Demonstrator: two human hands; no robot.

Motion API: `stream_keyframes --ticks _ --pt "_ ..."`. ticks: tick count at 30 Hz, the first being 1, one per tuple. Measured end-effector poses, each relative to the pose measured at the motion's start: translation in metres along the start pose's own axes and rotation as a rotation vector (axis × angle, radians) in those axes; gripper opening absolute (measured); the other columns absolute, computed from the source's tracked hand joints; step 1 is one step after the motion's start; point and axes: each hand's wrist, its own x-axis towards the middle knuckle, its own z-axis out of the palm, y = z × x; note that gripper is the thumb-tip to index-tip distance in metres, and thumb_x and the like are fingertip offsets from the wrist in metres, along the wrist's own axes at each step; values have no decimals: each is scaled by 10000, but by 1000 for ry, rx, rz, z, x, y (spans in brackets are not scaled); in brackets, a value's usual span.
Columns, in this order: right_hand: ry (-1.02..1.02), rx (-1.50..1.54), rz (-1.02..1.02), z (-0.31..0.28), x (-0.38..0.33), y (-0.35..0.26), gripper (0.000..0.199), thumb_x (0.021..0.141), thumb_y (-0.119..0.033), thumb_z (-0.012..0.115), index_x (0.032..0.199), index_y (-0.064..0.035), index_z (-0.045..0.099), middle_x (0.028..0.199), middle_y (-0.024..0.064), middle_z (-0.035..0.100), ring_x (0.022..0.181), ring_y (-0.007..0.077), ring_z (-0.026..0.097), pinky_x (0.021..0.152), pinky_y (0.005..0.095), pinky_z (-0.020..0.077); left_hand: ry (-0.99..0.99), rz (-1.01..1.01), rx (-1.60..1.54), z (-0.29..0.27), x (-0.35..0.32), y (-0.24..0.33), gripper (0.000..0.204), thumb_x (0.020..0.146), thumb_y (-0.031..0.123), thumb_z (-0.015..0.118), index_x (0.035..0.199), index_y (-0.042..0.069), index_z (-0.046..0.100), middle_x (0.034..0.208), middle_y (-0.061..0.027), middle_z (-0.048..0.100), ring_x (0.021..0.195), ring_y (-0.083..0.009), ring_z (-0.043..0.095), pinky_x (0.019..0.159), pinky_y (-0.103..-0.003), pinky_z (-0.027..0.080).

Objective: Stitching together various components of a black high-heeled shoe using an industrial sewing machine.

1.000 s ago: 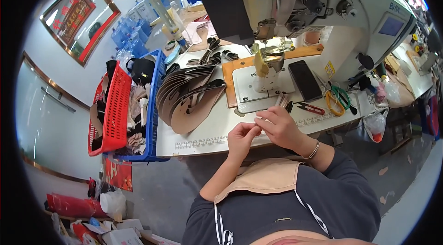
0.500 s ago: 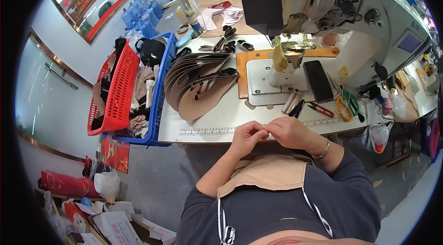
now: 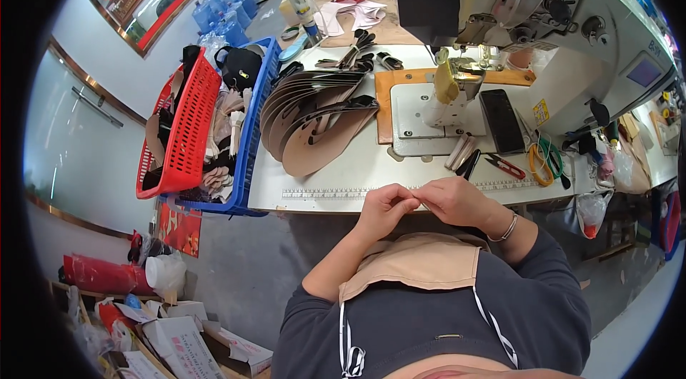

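Observation:
My left hand (image 3: 383, 213) and my right hand (image 3: 453, 201) meet at the table's front edge, fingertips pinched together. Whatever lies between the fingers is too small or hidden to make out. Beyond them stands a sewing machine (image 3: 614, 57) with a pale metal bed plate (image 3: 412, 137). A ruler strip (image 3: 325, 194) runs along the table edge beside my hands. Between my right hand and the machine lie a black phone (image 3: 502, 120), red-handled thread snips (image 3: 505, 165) and a black slim tool (image 3: 468, 164). A fanned stack of beige curved pieces (image 3: 314, 153) rests to the left of the machine.
A blue crate (image 3: 246, 175) and a red basket (image 3: 187, 136), both filled with fabric pieces, stand against the table's left side. Scissors with yellow and green handles (image 3: 541, 166) lie at the right. Cardboard boxes (image 3: 182, 347) sit on the floor at lower left.
The view has shifted slightly, so the table and machine appear a little farther right and higher. My hands stay pinched together in nearly the same pose.

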Motion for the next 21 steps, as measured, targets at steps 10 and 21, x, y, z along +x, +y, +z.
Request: stream_keyframes --ticks 10,21 --pt "328 -37 139 9 14 -1 35 714 -29 630 726 -53 608 622 80 582 538 245 579 500 324 467 150 204 -122 9 5 0 10 865 1 592 864 -9 590 788 -42 619 713 -100 577 661 -229 479" --pt "432 -493 3 -7 18 -6 228 684 -81 711 898 -104 639 932 39 578 1006 240 491 859 433 341 240 14 -616 -3 23 -5 88 930 133 532 882 59 538 799 -59 585 676 -140 564 624 -278 497"
